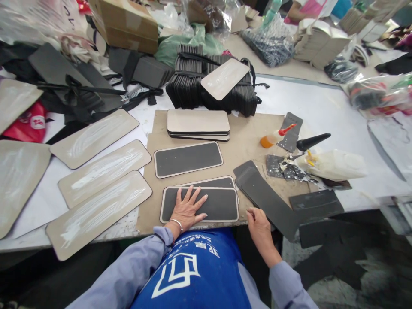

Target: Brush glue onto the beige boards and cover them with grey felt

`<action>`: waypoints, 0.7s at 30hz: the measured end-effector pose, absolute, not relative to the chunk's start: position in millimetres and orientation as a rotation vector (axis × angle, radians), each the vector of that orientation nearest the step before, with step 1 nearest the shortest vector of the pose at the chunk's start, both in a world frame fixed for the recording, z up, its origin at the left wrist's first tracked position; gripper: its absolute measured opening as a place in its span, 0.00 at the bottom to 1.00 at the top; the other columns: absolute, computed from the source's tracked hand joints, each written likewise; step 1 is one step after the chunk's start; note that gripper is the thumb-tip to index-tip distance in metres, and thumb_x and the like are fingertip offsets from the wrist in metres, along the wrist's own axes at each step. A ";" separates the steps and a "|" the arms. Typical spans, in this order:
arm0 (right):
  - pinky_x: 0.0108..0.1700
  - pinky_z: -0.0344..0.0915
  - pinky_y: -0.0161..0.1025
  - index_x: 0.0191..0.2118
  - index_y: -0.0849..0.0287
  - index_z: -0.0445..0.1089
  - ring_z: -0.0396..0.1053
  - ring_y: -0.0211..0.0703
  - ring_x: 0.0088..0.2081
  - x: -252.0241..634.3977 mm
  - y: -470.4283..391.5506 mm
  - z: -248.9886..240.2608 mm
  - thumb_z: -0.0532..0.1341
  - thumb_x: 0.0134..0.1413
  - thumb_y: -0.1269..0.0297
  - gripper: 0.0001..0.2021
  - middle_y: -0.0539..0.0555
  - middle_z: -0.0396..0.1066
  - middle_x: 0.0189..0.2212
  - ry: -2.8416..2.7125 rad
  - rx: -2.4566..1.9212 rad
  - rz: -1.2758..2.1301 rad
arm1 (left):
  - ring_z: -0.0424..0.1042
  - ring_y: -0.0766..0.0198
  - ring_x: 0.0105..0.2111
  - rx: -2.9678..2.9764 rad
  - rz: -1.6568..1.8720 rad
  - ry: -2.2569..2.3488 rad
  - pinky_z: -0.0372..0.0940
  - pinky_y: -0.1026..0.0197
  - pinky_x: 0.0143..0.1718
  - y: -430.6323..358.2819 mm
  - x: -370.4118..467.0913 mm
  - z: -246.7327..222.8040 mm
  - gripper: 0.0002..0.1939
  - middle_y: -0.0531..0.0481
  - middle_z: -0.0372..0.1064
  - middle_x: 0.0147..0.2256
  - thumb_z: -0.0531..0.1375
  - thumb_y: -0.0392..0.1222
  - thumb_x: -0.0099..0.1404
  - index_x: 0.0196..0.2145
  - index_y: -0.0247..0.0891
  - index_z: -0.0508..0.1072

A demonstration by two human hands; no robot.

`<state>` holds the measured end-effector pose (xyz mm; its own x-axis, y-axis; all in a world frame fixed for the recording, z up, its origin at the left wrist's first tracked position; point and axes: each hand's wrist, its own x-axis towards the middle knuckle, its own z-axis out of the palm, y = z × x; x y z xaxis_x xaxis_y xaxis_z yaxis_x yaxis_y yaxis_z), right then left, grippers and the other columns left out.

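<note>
My left hand (189,210) lies flat with fingers spread on a dark grey rectangular panel (222,201) with a beige border and rounded corners. Another such panel (222,182) shows partly from under it. Just right of these, at the table's front edge, my right hand (260,229) is closed with its fingers curled; whether anything is inside is hidden. Near it lie long dark grey strips (267,197), overlapping. Behind my left hand a single bordered panel (188,159) rests on the brown cardboard (247,139), with a stack of beige-topped panels (198,121) farther back.
Beige panels with white smears (103,214) overlap at the left. A strapped black bundle (212,90) stands at the back, a smeared panel (225,79) on top. To the right are an orange-liquid bottle (270,139), a black cone-shaped piece (312,141) and a whitish glue-stained bag (337,164).
</note>
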<state>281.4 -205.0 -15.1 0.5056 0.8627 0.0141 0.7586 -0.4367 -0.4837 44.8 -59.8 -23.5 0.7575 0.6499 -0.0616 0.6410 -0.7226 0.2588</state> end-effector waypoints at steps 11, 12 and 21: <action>0.32 0.59 0.38 0.28 0.57 0.63 0.67 0.45 0.29 254.5 -195.3 -30.4 0.48 0.51 0.48 0.18 0.54 0.69 0.24 -0.869 -2.468 0.742 | 0.40 0.46 0.61 2.729 0.060 0.978 0.29 0.33 0.56 -59.3 42.7 -26.5 0.29 0.47 0.47 0.61 0.51 0.59 0.59 0.58 0.54 0.55; 0.30 0.59 0.38 0.26 0.57 0.62 0.66 0.44 0.27 256.7 -193.2 -32.5 0.49 0.49 0.47 0.18 0.53 0.68 0.22 -0.868 -2.462 0.774 | 0.40 0.46 0.61 2.729 0.060 0.976 0.29 0.33 0.56 -59.2 42.8 -26.1 0.29 0.48 0.47 0.61 0.52 0.58 0.59 0.57 0.54 0.55; 0.26 0.53 0.34 0.19 0.57 0.58 0.59 0.38 0.22 266.4 -189.6 -37.8 0.48 0.50 0.47 0.20 0.48 0.60 0.15 -1.056 -2.430 0.857 | 0.41 0.46 0.61 2.708 0.034 0.991 0.28 0.33 0.57 -59.4 44.1 -23.9 0.29 0.48 0.47 0.61 0.54 0.57 0.58 0.57 0.54 0.56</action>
<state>266.4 -189.6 -37.8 0.5380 0.7486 -0.3875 0.5339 -0.6584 -0.5306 44.1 -59.4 -23.9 0.7673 0.6379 -0.0659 0.6319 -0.7345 0.2474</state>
